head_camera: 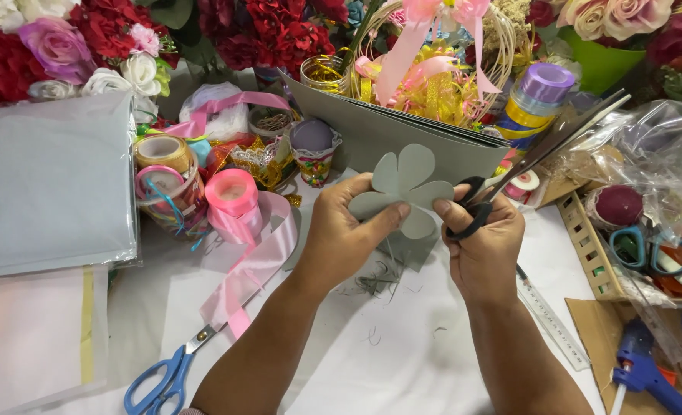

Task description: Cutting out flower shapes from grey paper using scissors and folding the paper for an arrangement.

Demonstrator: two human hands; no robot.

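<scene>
- Left hand pinches a grey flower-shaped paper cutout, thumb on its lower front edge, fingers curled behind; held above the white table, centre of view.
- Right hand closed around the black handles of scissors, fingers through the loops; blades point up and right, away from the cutout, slightly parted. Thumb tip sits just beside the cutout's right petal.
- Containers: glass jar at the back with yellow ribbon or strips inside (contents partly hidden). Small patterned cup with a purple top, contents unclear. Wicker basket holds yellow and pink ribbon curls, with a pink bow on its handle. Wooden tray at right, with a dark red round thing and teal-handled scissors under clear plastic wrap.
- Folded grey sheets stand just behind the hands, blocking the lower basket.
- Pink ribbon spool left of the left hand, its tail trailing down the table.
- Blue-handled scissors lie at bottom left, well apart from the hands.
- Stacked ribbon rolls purple over yellow, near the scissor blades.
- Clear ruler beside the right forearm; blue glue gun bottom right.
- Artificial flowers line the back edge.
- Paper trimmings scattered under the hands.
</scene>
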